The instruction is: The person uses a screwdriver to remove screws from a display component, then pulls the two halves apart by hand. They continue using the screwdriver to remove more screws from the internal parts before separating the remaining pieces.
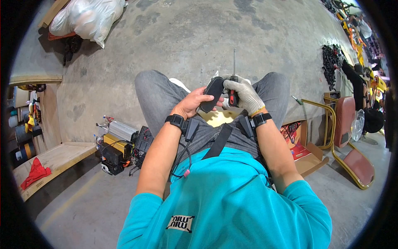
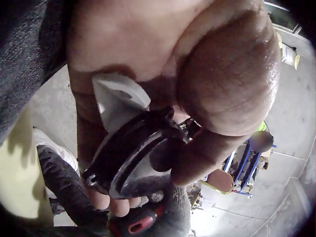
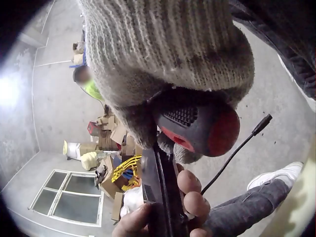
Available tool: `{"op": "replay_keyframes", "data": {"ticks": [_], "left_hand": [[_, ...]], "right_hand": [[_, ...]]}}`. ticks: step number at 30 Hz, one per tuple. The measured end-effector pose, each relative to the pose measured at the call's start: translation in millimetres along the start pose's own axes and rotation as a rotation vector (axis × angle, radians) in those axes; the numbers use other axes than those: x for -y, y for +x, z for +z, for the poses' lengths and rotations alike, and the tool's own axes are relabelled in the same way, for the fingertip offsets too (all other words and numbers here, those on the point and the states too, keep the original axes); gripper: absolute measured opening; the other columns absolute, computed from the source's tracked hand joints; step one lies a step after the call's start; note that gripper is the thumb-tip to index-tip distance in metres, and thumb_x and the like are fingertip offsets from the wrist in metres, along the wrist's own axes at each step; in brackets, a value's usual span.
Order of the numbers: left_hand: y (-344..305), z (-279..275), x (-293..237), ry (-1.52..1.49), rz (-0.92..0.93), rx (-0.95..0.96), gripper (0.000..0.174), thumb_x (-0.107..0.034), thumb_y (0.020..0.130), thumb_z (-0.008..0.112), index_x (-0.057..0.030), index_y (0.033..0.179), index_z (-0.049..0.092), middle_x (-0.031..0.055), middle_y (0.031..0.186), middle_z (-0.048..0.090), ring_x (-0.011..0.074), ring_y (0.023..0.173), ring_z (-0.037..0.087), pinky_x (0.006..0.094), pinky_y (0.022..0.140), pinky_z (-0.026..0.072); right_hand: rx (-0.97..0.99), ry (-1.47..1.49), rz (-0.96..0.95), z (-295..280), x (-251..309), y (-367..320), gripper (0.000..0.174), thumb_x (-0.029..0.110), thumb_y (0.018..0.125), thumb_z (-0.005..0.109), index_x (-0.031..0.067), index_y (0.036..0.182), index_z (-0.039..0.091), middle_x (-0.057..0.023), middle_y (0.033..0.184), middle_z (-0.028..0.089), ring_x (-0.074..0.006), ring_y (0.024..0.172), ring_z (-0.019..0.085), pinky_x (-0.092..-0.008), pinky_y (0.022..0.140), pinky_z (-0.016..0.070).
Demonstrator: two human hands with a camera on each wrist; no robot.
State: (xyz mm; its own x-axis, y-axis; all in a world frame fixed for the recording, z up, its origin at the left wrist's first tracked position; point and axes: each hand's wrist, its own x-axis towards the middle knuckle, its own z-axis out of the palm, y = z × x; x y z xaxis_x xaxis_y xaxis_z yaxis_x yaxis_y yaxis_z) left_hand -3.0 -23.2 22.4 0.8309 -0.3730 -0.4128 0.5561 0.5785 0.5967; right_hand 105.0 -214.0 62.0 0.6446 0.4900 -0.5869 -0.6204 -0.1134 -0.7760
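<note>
My bare left hand (image 1: 191,103) grips a black oval casing (image 1: 212,94), thumb on its face and fingers behind. In the left wrist view, a small pale wedge-shaped piece (image 2: 118,101) shows between the palm and the casing (image 2: 143,153). My right hand (image 1: 247,96), in a knitted grey-white glove, holds a screwdriver (image 1: 234,98) by its black and red handle. Its long metal shaft points away from my body, not at the casing. Gloved fingertips are right at the casing's upper edge (image 3: 160,173) in the right wrist view.
A pale yellow surface (image 1: 217,118) lies between my legs. At left are electronic boxes with cables (image 1: 118,143) and a wooden bench (image 1: 58,159) bearing a red cloth. To the right stand an open cardboard box (image 1: 311,159) and a gold-framed chair (image 1: 346,120). A white bag (image 1: 89,18) lies far left.
</note>
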Motion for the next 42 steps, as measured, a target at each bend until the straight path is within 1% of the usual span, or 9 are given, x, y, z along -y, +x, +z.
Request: {"op": "replay_keyframes", "data": {"ticks": [3, 9, 12, 15, 22, 28, 31, 36, 42], "left_hand": [[-0.9, 1.3, -1.4, -0.008, -0.009, -0.003, 0.052, -0.008, 0.093, 0.059, 0.001, 0.141, 0.041, 0.0245, 0.127, 0.06, 0.0329, 0.114, 0.064, 0.0385, 0.088, 0.0576], [-0.4, 1.1, -0.7, 0.002, -0.01, -0.013, 0.052, -0.006, 0.092, 0.058, 0.0014, 0.141, 0.041, 0.025, 0.127, 0.061, 0.0327, 0.115, 0.064, 0.0385, 0.089, 0.0575], [-0.2, 0.7, -0.5, 0.0, -0.007, -0.007, 0.052, -0.007, 0.092, 0.059, 0.0014, 0.141, 0.041, 0.0245, 0.127, 0.061, 0.0321, 0.114, 0.064, 0.0382, 0.089, 0.0575], [-0.6, 1.9, -1.0, 0.008, -0.011, -0.012, 0.053, -0.008, 0.092, 0.061, 0.0012, 0.14, 0.041, 0.0239, 0.126, 0.061, 0.0313, 0.113, 0.065, 0.0379, 0.089, 0.0574], [-0.4, 1.1, -0.3, 0.019, -0.008, -0.011, 0.054, -0.009, 0.092, 0.063, 0.0005, 0.14, 0.041, 0.0231, 0.126, 0.062, 0.0305, 0.113, 0.065, 0.0375, 0.089, 0.0571], [-0.1, 0.3, 0.2, 0.034, -0.003, 0.001, 0.053, -0.01, 0.093, 0.064, -0.0013, 0.14, 0.043, 0.0211, 0.126, 0.062, 0.0297, 0.114, 0.064, 0.0368, 0.089, 0.0563], [0.6, -0.6, 1.2, 0.077, 0.0, 0.0, 0.052, -0.012, 0.093, 0.065, -0.0017, 0.139, 0.044, 0.0198, 0.126, 0.063, 0.0288, 0.114, 0.064, 0.0368, 0.089, 0.0555], [-0.2, 1.3, 1.5, 0.141, 0.027, 0.001, 0.05, -0.014, 0.092, 0.068, -0.0028, 0.136, 0.048, 0.0149, 0.122, 0.066, 0.0234, 0.113, 0.065, 0.0342, 0.088, 0.0536], [0.5, 1.8, 3.2, 0.167, 0.047, -0.005, 0.05, -0.014, 0.092, 0.069, -0.0038, 0.136, 0.049, 0.0121, 0.122, 0.066, 0.0213, 0.113, 0.064, 0.033, 0.089, 0.0517]], "right_hand": [[0.027, -0.125, -0.009, -1.9, 2.6, -1.5, 0.039, 0.022, 0.088, 0.067, -0.0015, 0.119, 0.062, -0.0064, 0.09, 0.066, -0.0129, 0.075, 0.059, -0.0282, 0.065, 0.0497], [0.02, -0.105, -0.016, -6.7, -6.7, 5.9, 0.039, 0.024, 0.087, 0.069, -0.0016, 0.117, 0.063, -0.0055, 0.086, 0.066, -0.0116, 0.07, 0.057, -0.0284, 0.061, 0.0486], [0.017, -0.09, 0.009, -5.5, -2.2, 3.3, 0.033, 0.016, 0.088, 0.068, -0.0024, 0.116, 0.065, -0.0042, 0.087, 0.064, -0.0116, 0.074, 0.058, -0.028, 0.064, 0.0511], [0.045, -0.068, -0.042, -1.6, 0.3, 0.0, 0.037, 0.019, 0.088, 0.067, -0.0025, 0.118, 0.063, -0.0061, 0.088, 0.066, -0.0124, 0.073, 0.058, -0.029, 0.064, 0.0493], [0.031, -0.098, -0.017, -0.3, 4.1, -2.4, 0.037, 0.018, 0.089, 0.067, -0.0021, 0.119, 0.062, -0.0068, 0.09, 0.066, -0.0132, 0.075, 0.059, -0.0294, 0.066, 0.0499], [0.039, -0.048, -0.002, -1.9, 1.2, -1.1, 0.036, 0.021, 0.089, 0.068, -0.001, 0.118, 0.063, -0.0055, 0.088, 0.066, -0.0117, 0.071, 0.059, -0.0272, 0.063, 0.0494], [0.118, -0.06, 0.007, -3.5, -0.6, 0.3, 0.036, 0.02, 0.089, 0.069, -0.0014, 0.117, 0.063, -0.0056, 0.089, 0.067, -0.0106, 0.07, 0.06, -0.0261, 0.061, 0.0497], [0.143, -0.084, 0.01, -1.6, 7.9, -6.2, 0.034, 0.015, 0.089, 0.068, -0.0012, 0.118, 0.063, -0.0066, 0.092, 0.069, -0.0108, 0.075, 0.062, -0.0268, 0.067, 0.0525], [0.14, -0.041, -0.044, 1.7, 7.4, -7.2, 0.035, 0.015, 0.089, 0.067, -0.0027, 0.118, 0.062, -0.0081, 0.095, 0.069, -0.0118, 0.073, 0.063, -0.0254, 0.065, 0.0526]]}}
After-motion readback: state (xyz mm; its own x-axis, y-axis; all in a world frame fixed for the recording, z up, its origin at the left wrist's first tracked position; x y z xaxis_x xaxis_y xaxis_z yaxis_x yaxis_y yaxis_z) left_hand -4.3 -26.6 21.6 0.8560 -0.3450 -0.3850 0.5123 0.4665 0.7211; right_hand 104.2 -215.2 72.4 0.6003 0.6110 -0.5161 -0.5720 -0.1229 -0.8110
